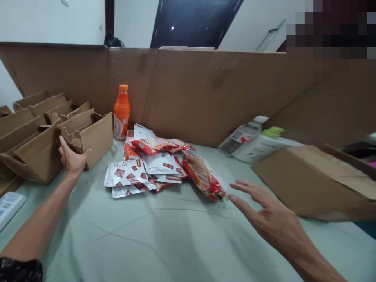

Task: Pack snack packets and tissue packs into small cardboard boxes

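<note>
My left hand (73,158) is on the near end of an open-topped cardboard box (98,139), fingers on its left side and thumb on its right. This box is the rightmost in a group of similar boxes (35,156). Fingers spread, my right hand (266,207) hovers over the table just right of a clear and red food packet (202,174). Its fingertips come close to the packet's lower end; whether they touch is unclear. Left of that packet lies a pile of white pouches (127,174) with brown squares, with red and white packets (154,145) on top.
An orange bottle (122,113) stands behind the pile. A clear bottle (241,137) and a white bottle with green cap (258,147) lean at back right, beside a larger carton (308,180). Cardboard walls (205,86) border the pale green tabletop (164,239). A white object (11,205) lies left.
</note>
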Available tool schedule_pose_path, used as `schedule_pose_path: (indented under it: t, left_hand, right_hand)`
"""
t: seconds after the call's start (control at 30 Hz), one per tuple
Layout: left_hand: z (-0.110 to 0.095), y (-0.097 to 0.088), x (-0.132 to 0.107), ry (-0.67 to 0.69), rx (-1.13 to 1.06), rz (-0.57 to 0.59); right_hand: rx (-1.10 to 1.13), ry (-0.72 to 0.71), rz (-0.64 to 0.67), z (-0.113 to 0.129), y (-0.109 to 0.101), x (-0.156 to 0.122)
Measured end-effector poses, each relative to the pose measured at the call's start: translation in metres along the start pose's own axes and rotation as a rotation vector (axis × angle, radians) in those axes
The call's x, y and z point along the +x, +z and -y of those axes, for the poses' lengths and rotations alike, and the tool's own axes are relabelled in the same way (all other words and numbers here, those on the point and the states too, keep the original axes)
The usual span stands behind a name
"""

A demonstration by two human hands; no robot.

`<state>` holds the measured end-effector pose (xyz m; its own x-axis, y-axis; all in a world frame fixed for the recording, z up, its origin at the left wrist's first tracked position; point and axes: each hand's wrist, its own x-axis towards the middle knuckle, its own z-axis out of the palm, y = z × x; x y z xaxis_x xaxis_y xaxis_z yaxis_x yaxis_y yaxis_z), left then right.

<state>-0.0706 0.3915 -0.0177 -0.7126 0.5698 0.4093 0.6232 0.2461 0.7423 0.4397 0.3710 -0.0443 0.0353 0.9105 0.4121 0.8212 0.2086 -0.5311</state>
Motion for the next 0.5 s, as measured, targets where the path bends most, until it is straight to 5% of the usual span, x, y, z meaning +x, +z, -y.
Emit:
schedule_pose_path:
  t: [0.13, 0.3, 0.5]
  left_hand:
    - [-0.023, 0.038, 0.028, -0.009, -0.04, 0.029]
    - [-0.031, 0.071, 0.048, 0.009, -0.099, 0.096]
    - [0.0, 0.057, 0.009, 0.029, 0.011, 0.286]
  right_hand:
    - [-0.154, 0.023, -0.016, -0.033, -0.015, -0.005]
    - [-0.423, 0.173, -0.175, -0.064, -0.055, 0.029]
    - [-0.682, 0.556, -0.256, -0.102, -0.09, 0.092]
